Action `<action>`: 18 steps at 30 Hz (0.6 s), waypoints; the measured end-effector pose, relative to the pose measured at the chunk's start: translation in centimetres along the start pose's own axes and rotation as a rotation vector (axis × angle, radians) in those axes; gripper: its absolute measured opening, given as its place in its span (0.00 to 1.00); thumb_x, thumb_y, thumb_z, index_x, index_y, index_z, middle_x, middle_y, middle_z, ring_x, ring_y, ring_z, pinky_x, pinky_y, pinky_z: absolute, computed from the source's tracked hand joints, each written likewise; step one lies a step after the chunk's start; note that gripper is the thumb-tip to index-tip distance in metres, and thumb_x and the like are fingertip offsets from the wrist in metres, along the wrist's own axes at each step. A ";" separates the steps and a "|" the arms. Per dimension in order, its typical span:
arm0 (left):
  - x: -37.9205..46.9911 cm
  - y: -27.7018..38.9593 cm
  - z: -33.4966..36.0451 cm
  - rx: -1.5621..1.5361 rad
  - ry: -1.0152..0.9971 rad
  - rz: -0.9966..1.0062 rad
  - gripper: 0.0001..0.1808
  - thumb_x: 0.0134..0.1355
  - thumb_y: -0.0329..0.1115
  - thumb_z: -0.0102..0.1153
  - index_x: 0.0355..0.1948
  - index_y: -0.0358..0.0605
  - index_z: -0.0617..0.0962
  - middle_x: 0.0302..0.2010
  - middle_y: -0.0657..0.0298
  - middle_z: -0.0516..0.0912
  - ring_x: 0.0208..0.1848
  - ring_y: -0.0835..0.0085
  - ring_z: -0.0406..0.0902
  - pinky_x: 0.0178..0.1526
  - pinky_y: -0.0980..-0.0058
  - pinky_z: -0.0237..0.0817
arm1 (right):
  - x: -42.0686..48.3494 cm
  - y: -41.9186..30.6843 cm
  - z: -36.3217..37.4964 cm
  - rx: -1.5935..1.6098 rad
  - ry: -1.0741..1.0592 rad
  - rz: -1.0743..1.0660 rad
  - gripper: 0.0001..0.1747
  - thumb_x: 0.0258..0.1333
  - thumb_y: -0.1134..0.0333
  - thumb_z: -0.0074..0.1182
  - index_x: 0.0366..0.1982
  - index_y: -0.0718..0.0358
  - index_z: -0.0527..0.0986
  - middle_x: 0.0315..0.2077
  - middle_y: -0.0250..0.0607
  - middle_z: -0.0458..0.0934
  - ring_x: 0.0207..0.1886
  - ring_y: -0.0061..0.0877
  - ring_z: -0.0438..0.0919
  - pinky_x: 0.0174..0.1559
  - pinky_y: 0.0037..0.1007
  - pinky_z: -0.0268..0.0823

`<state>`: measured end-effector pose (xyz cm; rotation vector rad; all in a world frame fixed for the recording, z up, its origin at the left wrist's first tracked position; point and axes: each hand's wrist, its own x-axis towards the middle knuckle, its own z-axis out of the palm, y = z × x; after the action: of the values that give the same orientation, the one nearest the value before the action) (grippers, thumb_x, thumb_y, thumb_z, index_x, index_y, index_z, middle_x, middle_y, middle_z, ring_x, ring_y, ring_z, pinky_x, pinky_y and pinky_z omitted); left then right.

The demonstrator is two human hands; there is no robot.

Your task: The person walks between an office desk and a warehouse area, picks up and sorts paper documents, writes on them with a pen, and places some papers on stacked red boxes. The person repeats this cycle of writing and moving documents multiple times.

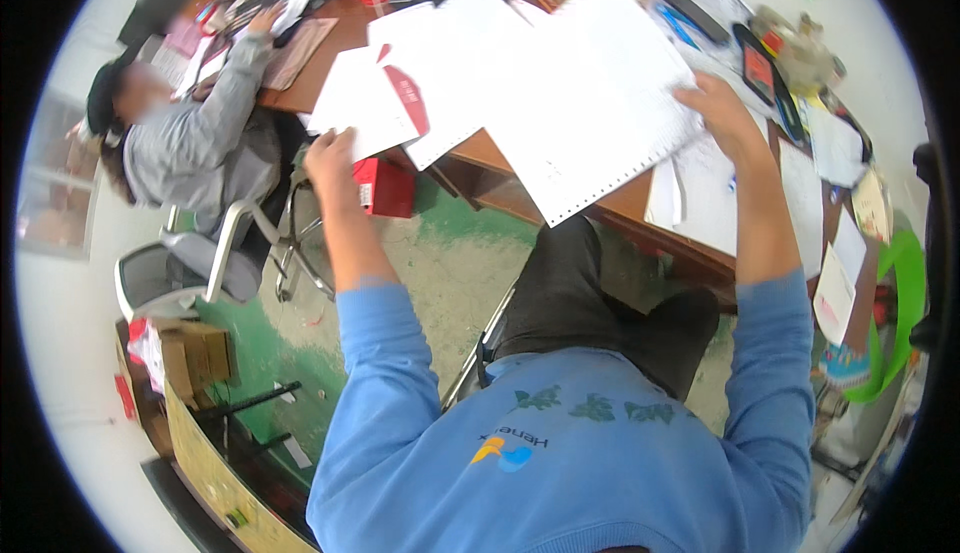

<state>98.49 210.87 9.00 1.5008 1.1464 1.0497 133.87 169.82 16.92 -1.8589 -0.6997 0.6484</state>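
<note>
My left hand [330, 154] grips the near edge of a white paper sheet [364, 106] at the left of the desk. My right hand [716, 110] pinches the right edge of a large white sheet [592, 95] with a row of punched holes along its near edge. That sheet is tilted and reaches past the desk's front edge. Between the two lies another white sheet with punched holes [457, 80]. A red piece with white writing [406, 95] shows beside the sheet in my left hand. Glare hides most marks on the sheets.
More papers [705, 193] lie on the brown wooden desk [630, 204] at the right, with a black phone-like device [757, 72] beyond. Another person [202, 125] sits on the left near a white-framed chair [240, 215]. A red box [390, 189] stands under the desk, a cardboard box [195, 354] at lower left.
</note>
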 end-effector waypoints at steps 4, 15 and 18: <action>-7.2 1.0 0.0 -0.721 0.006 -0.266 0.10 0.65 0.25 0.56 0.46 0.32 0.77 0.36 0.56 0.83 0.34 0.68 0.80 0.35 0.72 0.72 | 4.9 0.4 0.6 -0.425 0.171 -0.144 0.24 0.60 0.59 0.60 0.54 0.64 0.78 0.47 0.44 0.83 0.48 0.35 0.81 0.56 0.35 0.67; -22.0 3.1 4.2 -0.687 -0.348 -0.481 0.13 0.60 0.22 0.63 0.47 0.37 0.78 0.37 0.62 0.82 0.29 0.76 0.77 0.29 0.79 0.69 | 17.8 0.7 2.1 -0.747 -0.056 -0.411 0.15 0.47 0.64 0.61 0.39 0.63 0.82 0.35 0.51 0.84 0.41 0.41 0.83 0.45 0.41 0.72; -22.7 3.1 5.8 -0.650 -0.432 -0.517 0.14 0.60 0.22 0.63 0.47 0.37 0.78 0.36 0.62 0.83 0.30 0.76 0.78 0.29 0.78 0.69 | 17.3 -0.4 3.6 -0.831 0.213 -0.680 0.13 0.49 0.63 0.60 0.37 0.61 0.82 0.39 0.50 0.84 0.45 0.43 0.82 0.47 0.40 0.72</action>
<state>100.19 187.32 9.09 0.7933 0.7205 0.6058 143.16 184.58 13.88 -2.1585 -1.5080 -0.3433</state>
